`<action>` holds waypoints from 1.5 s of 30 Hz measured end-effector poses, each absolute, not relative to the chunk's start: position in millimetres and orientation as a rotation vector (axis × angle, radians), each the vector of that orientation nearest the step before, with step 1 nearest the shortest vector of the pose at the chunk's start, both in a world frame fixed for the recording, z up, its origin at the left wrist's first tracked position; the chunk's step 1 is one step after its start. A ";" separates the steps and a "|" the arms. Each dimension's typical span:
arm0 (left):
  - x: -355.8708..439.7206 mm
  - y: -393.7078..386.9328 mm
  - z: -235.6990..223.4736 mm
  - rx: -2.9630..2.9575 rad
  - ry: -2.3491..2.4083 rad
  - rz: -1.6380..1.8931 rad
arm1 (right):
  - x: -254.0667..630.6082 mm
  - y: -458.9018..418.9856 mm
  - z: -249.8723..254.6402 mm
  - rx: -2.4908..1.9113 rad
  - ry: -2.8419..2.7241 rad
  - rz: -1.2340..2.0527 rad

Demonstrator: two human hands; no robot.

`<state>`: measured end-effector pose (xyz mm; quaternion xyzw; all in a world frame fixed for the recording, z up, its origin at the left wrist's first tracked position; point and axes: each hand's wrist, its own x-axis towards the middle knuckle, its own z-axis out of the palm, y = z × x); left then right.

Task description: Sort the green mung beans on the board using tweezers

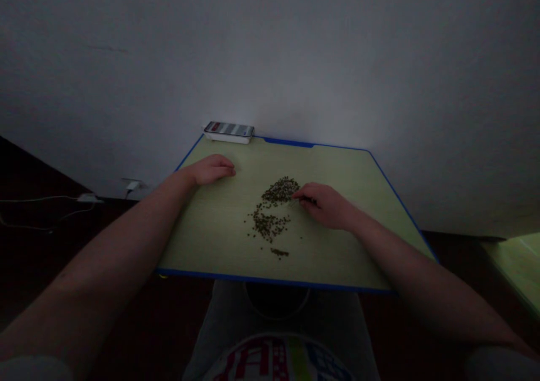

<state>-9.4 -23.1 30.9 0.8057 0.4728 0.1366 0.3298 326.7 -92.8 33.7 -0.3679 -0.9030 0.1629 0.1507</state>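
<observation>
Small dark grains or beans lie loose on the pale folding-style table [346, 167]. They form a denser far pile [280, 191], a looser nearer patch [268, 225] and a short row [279, 252] toward the front edge. At the right side of the far pile is my right hand [324, 204], its thumb and fingers closed in a pinch. A faint thin thing shows at its fingertips, too dim to name. My left hand [213, 169] rests on the table's left part, fingers together and loosely curled, with nothing visible in it.
A phone [230, 129] lies on a white box [228, 138] at the far left corner. The table's blue edge meets a pale wall [295, 60]. Below the front edge, a dark round container [276, 317] sits between my legs. A plug [133, 186] and cables are at left.
</observation>
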 end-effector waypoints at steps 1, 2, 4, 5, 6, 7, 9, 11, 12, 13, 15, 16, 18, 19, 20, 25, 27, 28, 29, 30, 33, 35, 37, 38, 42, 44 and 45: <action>-9.4 -23.1 30.8 2.102 1.241 0.358 | 326.1 -91.6 31.8 -1.065 -2.596 0.477; -9.6 -23.1 30.5 2.095 1.244 0.355 | 326.1 -90.4 30.7 -1.066 -2.603 0.496; -10.4 -22.5 29.5 2.082 1.242 0.355 | 327.0 -88.8 30.3 -1.056 -2.620 0.545; -10.8 -22.0 29.0 2.082 1.237 0.356 | 327.5 -88.6 30.7 -1.046 -2.627 0.569; -11.3 -21.5 28.6 2.087 1.230 0.357 | 328.0 -88.7 31.1 -1.036 -2.632 0.591; -11.6 -21.1 28.4 2.096 1.223 0.358 | 328.5 -89.1 31.7 -1.026 -2.637 0.612; -12.0 -20.6 28.5 2.118 1.214 0.358 | 329.4 -90.2 32.9 -1.005 -2.652 0.645; -12.0 -20.5 29.1 2.131 1.214 0.358 | 330.4 -91.3 34.1 -0.979 -2.668 0.669; -11.9 -20.6 29.4 2.135 1.214 0.360 | 331.0 -91.7 34.6 -0.963 -2.677 0.682; -11.8 -20.6 29.6 2.140 1.213 0.362 | 331.7 -91.9 34.9 -0.948 -2.684 0.696; -11.7 -20.5 29.5 2.147 1.210 0.365 | 333.0 -91.8 35.0 -0.939 -2.690 0.716; -11.7 -20.3 29.2 2.148 1.208 0.368 | 333.6 -91.6 34.8 -0.945 -2.693 0.719; -11.9 -19.8 28.3 2.148 1.212 0.371 | 334.5 -90.9 33.9 -0.973 -2.688 0.708; -12.0 -19.7 27.9 2.147 1.219 0.374 | 334.8 -90.5 33.3 -0.987 -2.683 0.700; -12.0 -19.6 27.5 2.146 1.225 0.374 | 335.0 -90.2 32.7 -0.998 -2.677 0.692; -11.3 -20.6 27.7 2.114 1.216 0.379 | 332.9 -91.2 31.5 -0.977 -2.675 0.684; -10.6 -21.3 28.4 2.113 1.196 0.383 | 331.7 -92.7 31.8 -0.933 -2.690 0.714; -10.3 -21.5 28.7 2.117 1.191 0.387 | 331.2 -93.5 32.0 -0.913 -2.695 0.729; -10.1 -21.7 28.9 2.122 1.192 0.393 | 330.9 -94.2 32.2 -0.896 -2.700 0.737; -9.9 -21.8 29.1 2.122 1.199 0.394 | 330.6 -94.8 32.3 -0.889 -2.700 0.738; -10.0 -21.8 29.0 2.107 1.220 0.379 | 330.4 -96.0 32.3 -0.907 -2.697 0.718; -10.6 -21.5 28.5 2.102 1.221 0.375 | 330.2 -96.4 32.2 -0.954 -2.686 0.699; -11.3 -21.0 27.8 2.108 1.216 0.375 | 329.8 -96.6 32.0 -1.013 -2.665 0.682; -11.5 -20.9 27.4 2.109 1.216 0.377 | 329.5 -96.7 31.9 -1.039 -2.655 0.674; -11.5 -20.6 26.7 2.098 1.208 0.377 | 328.0 -97.2 31.3 -1.061 -2.642 0.661; -11.2 -20.8 27.0 2.090 1.206 0.375 | 327.9 -97.6 31.5 -1.029 -2.655 0.665; -11.1 -20.9 27.2 2.088 1.209 0.374 | 328.1 -97.8 31.8 -1.013 -2.660 0.669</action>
